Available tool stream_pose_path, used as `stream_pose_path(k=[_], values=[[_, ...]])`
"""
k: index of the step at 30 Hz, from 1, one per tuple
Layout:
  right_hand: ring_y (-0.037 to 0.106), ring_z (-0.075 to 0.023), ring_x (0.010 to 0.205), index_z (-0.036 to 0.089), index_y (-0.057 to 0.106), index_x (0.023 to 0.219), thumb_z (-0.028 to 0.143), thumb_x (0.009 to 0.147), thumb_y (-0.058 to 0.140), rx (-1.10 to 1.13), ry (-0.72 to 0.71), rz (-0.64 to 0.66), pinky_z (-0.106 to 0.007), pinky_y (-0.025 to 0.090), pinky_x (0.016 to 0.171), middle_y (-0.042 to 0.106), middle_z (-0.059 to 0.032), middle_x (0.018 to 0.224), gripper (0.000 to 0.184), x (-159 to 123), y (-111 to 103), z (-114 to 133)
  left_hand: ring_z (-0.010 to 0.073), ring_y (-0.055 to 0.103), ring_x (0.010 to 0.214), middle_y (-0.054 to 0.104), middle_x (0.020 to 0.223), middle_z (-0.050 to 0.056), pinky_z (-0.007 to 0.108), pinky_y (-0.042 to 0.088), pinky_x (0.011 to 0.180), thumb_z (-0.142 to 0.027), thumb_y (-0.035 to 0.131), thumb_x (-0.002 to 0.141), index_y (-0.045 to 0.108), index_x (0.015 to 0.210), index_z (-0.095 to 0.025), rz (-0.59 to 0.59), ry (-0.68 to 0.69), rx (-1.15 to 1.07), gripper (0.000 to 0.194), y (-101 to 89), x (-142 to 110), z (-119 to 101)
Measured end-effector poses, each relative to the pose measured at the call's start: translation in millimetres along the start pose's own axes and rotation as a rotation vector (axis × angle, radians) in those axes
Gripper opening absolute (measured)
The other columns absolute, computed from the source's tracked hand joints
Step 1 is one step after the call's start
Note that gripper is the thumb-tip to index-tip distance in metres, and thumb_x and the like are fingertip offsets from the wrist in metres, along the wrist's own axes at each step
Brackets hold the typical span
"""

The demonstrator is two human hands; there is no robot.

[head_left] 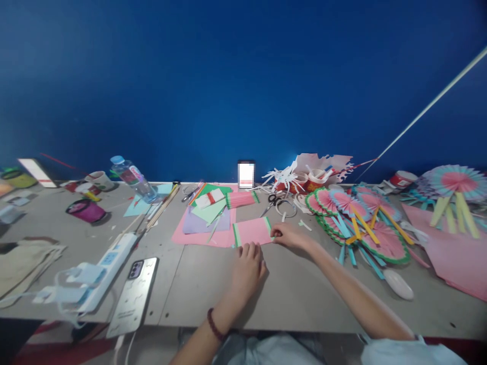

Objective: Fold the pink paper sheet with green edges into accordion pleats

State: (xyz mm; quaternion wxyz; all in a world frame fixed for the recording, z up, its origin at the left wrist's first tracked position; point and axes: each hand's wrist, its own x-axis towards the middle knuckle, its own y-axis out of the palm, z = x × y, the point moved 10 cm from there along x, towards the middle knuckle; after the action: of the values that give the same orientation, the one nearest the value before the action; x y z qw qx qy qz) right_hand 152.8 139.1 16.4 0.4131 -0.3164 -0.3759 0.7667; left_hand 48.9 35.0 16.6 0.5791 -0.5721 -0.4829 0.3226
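Note:
A pink paper (251,231) with green strips along its left and right edges lies flat on the table in front of me. My left hand (249,266) rests at its near edge, fingers extended over the paper's border. At the right green edge, my right hand (283,236) has its fingers curled in a pinch on the paper's corner. Just behind lies a pleated pink paper (242,199) with green ends. To the left, green sheets (210,209) and a purple sheet (205,223) overlap on a larger pink sheet (182,237).
Scissors (271,203) and a tape ring (286,208) lie beyond my right hand. Finished paper fans (384,238) pile up at right, near a white oval object (398,284). On the left are a power strip (110,271), a phone (134,294) and a tilted bottle (133,177).

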Motion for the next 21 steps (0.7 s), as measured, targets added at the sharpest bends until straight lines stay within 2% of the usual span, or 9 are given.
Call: stream_pose_path(k=[5, 10, 21], values=[[0.054, -0.0109, 0.066, 0.012, 0.073, 0.079, 0.008, 0.066, 0.068, 0.026, 0.014, 0.130, -0.019, 0.036, 0.059, 0.069, -0.0019, 0.074, 0.014, 13, 7, -5, 0.0279, 0.051, 0.118, 0.058, 0.127, 0.013, 0.046, 0.041, 0.105, -0.018, 0.046, 0.090, 0.052, 0.134, -0.013, 0.039, 0.028, -0.048, 0.044, 7.0, 2, -2], [0.054, -0.0120, 0.066, 0.011, 0.075, 0.082, 0.013, 0.070, 0.064, 0.066, 0.034, 0.238, -0.020, 0.036, 0.059, 0.069, -0.0026, 0.072, 0.017, 16, 10, -9, 0.0279, 0.053, 0.110, 0.061, 0.117, 0.013, 0.046, 0.043, 0.101, -0.022, 0.047, 0.091, 0.048, 0.139, -0.009, 0.073, 0.027, -0.057, 0.050, 0.2, 3, -5], [0.056, -0.0130, 0.071, 0.007, 0.078, 0.088, 0.009, 0.073, 0.059, 0.031, 0.096, 0.237, -0.022, 0.036, 0.064, 0.075, -0.0067, 0.079, 0.025, 13, 3, -1, 0.0286, 0.053, 0.107, 0.062, 0.118, 0.013, 0.047, 0.043, 0.097, -0.024, 0.047, 0.092, 0.045, 0.144, -0.009, 0.094, 0.058, 0.016, 0.054, -2.4, 4, -10]])
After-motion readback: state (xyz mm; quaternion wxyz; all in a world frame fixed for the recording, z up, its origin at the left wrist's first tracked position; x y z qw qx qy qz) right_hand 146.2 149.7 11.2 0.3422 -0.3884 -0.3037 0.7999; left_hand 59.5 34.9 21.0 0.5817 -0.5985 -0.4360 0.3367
